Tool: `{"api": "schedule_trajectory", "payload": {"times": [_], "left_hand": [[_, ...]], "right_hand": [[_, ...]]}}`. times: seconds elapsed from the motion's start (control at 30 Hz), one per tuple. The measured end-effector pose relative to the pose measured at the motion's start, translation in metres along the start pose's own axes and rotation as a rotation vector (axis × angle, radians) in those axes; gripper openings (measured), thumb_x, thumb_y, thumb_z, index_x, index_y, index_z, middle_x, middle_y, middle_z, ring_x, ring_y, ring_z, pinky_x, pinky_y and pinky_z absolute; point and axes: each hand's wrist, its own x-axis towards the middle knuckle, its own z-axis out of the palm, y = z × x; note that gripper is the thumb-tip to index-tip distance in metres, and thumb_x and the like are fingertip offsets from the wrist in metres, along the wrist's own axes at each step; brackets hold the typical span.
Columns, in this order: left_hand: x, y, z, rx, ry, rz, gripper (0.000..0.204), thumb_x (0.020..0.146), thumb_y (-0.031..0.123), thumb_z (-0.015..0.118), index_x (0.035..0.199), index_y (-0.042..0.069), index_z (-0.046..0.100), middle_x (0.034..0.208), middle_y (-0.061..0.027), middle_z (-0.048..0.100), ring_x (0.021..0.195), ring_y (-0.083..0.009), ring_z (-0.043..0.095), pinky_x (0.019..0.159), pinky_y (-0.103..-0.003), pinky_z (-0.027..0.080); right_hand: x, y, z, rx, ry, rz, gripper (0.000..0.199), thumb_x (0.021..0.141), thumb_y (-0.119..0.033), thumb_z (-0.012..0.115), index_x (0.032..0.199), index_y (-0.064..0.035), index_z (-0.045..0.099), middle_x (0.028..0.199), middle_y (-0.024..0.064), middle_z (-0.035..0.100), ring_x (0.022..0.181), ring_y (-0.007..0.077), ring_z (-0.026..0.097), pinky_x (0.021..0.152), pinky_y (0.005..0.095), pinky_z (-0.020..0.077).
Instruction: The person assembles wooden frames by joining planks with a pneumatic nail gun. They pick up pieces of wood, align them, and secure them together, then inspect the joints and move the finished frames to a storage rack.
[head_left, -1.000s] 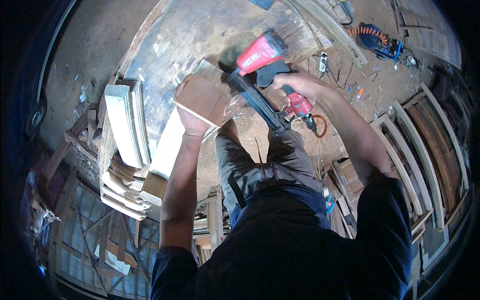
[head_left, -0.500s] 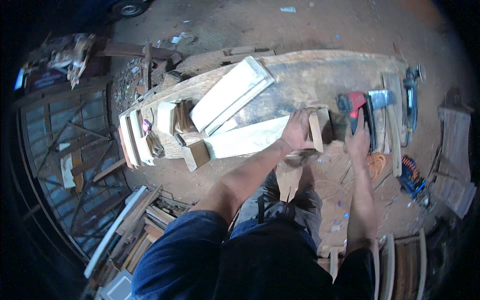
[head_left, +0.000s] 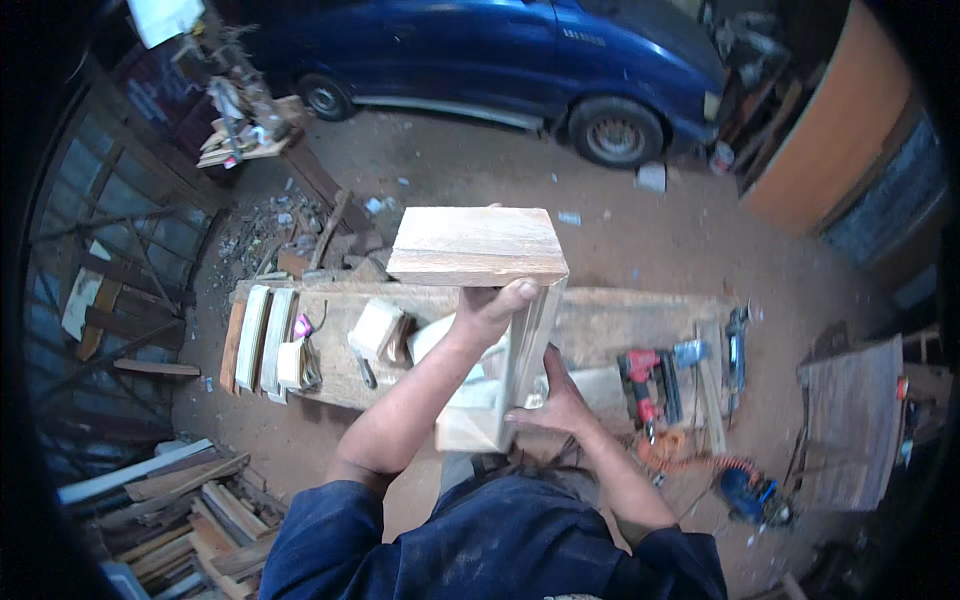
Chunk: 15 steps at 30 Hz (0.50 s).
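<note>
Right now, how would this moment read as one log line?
Left hand: holding wooden piece | Right hand: holding it too, lower in view | Nail gun: on bench | Blue car: beyond bench

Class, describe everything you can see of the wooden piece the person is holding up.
The wooden piece looks like bare, pale timber with visible grain. A broad, flat-faced block forms its top; a long, narrow member runs from under that block's right end toward the person's body. The left hand grips just beneath the block; the right hand touches the member lower down. Whether the pale wood at the lower end belongs to it is unclear.
</note>
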Motion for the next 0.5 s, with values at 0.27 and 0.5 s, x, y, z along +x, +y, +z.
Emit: {"api": "schedule_trajectory", "payload": {"times": [0.27,0.5], "left_hand": [[0.016,0.127,-0.009,-0.302,-0.063,0.295,0.108,0.070,0.072,0.081,0.150,0.014,0.038,0.140,-0.0146,0.056,0.133,-0.0300,0.056,0.111,-0.043,0.049],[0.006,0.179,-0.021,-0.269,-0.101,0.326,0.122,0.067,0.095,0.059,0.152,0.010,0.039,0.142,-0.0257,0.054,0.130,-0.0361,0.058,0.108,-0.047,0.050]], "right_hand": [[0.042,-0.087,-0.003,0.054,0.090,-0.267,0.131,0.064,-0.032,0.092,0.163,0.0010,0.012,0.159,0.0234,0.035,0.148,0.0345,0.037,0.123,0.0455,0.0282],[0.042,-0.145,0.016,-0.078,0.217,-0.432,0.131,0.064,-0.031,0.094,0.161,0.0045,0.014,0.154,0.0268,0.040,0.143,0.0357,0.043,0.119,0.0461,0.0338]]}}
